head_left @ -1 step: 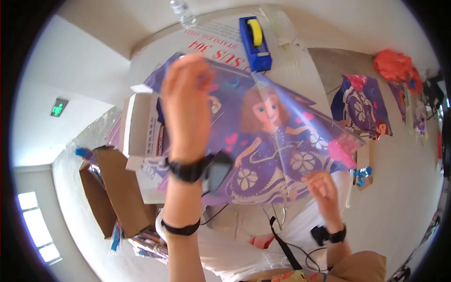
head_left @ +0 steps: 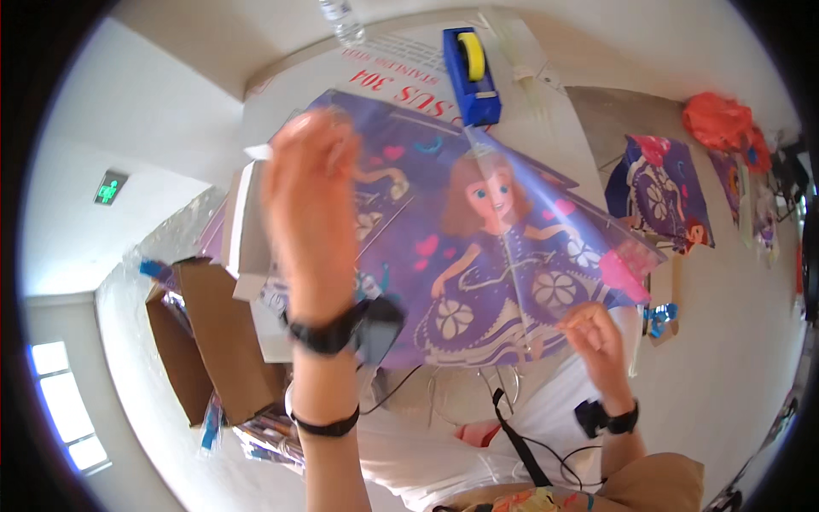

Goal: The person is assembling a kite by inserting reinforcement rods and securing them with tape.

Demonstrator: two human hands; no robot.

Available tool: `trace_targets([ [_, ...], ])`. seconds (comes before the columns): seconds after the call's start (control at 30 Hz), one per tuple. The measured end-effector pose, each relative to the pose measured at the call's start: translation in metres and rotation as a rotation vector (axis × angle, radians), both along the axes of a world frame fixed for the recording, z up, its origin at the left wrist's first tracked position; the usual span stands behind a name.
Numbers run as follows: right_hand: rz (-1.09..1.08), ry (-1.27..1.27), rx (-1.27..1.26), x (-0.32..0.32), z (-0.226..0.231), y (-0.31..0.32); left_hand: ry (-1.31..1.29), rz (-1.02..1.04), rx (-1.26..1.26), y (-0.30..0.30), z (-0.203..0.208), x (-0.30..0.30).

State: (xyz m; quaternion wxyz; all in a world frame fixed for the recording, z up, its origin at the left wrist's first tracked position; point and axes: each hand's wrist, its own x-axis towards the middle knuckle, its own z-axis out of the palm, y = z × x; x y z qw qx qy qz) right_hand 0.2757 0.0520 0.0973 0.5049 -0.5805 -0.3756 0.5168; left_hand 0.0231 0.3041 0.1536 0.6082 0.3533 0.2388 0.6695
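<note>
A thin, glossy purple plastic sheet, printed with a cartoon princess, hearts and flowers, lies across the board in front of me. My left hand is over its left part, blurred by motion, so I cannot see whether its fingers hold anything. At the lower right edge of the sheet, my right hand has its fingers curled, the fingertips against the plastic. A crease with a shiny reflection runs down through the printed figure. Beyond the sheet's far edge stands a blue tape dispenser with a yellow roll.
The white printed board carries a clear plastic bottle at its far edge. At left are a white box and an open brown carton. To the right sit another princess-printed purple item and a red plastic bag.
My left hand has moved left and slightly down, uncovering more of the sheet's left part, which now covers more of the white box. My right hand has barely moved.
</note>
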Motion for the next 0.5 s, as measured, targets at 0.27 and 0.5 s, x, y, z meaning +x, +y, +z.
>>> trace_targets([
  [0.27, 0.773, -0.52, 0.17, -0.054, 0.09, 0.085, -0.193, 0.466, 0.065, -0.2, 0.023, -0.176],
  [0.5, 0.914, -0.667, 0.046, -0.117, 0.089, 0.148, -0.632, 0.384, -0.165, -0.252, -0.049, -0.209],
])
